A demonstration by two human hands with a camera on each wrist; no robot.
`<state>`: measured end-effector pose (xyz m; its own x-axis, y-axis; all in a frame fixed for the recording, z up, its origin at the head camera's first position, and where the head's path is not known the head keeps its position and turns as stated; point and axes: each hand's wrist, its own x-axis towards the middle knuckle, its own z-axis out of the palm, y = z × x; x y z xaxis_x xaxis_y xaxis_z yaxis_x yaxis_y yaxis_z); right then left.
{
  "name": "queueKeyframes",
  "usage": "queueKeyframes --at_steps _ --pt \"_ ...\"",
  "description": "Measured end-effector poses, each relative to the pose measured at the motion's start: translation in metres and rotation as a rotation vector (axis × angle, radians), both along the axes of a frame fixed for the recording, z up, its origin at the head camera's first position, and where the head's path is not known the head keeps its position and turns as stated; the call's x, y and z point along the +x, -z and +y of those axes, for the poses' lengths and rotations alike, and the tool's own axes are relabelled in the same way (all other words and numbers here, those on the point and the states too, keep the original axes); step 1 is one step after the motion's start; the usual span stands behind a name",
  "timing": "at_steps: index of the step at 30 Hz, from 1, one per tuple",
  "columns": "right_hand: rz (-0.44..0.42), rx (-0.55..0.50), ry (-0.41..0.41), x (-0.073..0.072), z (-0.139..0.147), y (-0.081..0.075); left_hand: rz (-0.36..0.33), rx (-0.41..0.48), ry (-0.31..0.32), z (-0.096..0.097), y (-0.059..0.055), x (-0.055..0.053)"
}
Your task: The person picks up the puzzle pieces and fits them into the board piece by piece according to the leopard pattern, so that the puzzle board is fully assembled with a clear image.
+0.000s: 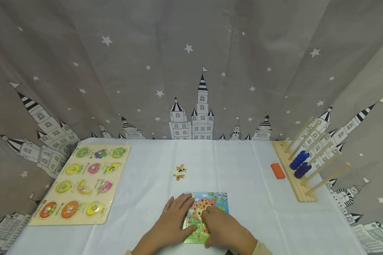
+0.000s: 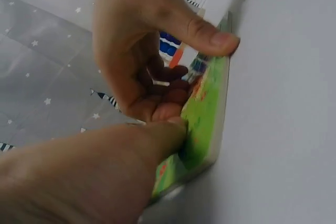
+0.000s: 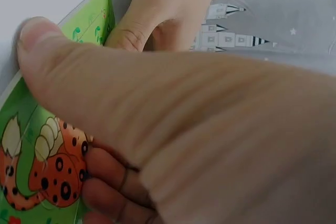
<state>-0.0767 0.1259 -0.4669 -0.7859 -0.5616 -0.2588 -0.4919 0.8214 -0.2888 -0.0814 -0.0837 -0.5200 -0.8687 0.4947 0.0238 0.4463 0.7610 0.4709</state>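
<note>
A picture puzzle (image 1: 221, 200) with a spotted cartoon animal on a green ground lies at the near middle of the table. My left hand (image 1: 173, 219) rests across its left edge, fingers fairly straight and thumb over the green part. Over the right half of the board is my right hand (image 1: 225, 226), its fingers curled down against the picture. The right thumb (image 2: 223, 43) is apart from those fingers, by the board's edge in the left wrist view. The spotted body (image 3: 58, 182) shows beside the right fingers in the right wrist view. The right index fingertip is hidden.
Loose puzzle pieces (image 1: 179, 172) lie beyond the board. To the left is a wooden fruit puzzle (image 1: 83, 179). At right stands a wooden peg rack (image 1: 301, 189) with blue beads (image 1: 299, 160), an orange block (image 1: 277, 171) beside it. A grey castle-print curtain (image 1: 191, 81) hangs behind.
</note>
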Motion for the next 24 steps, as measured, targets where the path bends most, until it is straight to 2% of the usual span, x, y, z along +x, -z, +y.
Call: queueKeyframes --at_steps 5,8,11,14,19,24 --pt "-0.052 -0.063 -0.004 -0.004 0.004 -0.002 0.011 -0.007 0.011 -0.002 0.004 0.0" --pt "-0.12 -0.181 -0.016 -0.017 0.011 -0.003 0.003 -0.019 0.009 -0.002 0.003 0.0" --pt "-0.153 -0.338 -0.005 -0.045 0.016 -0.001 -0.001 -0.025 0.007 -0.004 0.001 0.0" --pt "-0.129 -0.435 0.05 -0.083 0.013 0.002 -0.006 -0.032 0.004 -0.007 0.0 -0.001" --pt "-0.106 -0.43 0.097 -0.135 -0.005 0.011 -0.036 -0.045 0.016 -0.006 0.0 -0.002" --pt "-0.064 -0.38 0.131 -0.166 -0.029 0.018 -0.038 -0.049 0.021 -0.003 0.001 -0.001"
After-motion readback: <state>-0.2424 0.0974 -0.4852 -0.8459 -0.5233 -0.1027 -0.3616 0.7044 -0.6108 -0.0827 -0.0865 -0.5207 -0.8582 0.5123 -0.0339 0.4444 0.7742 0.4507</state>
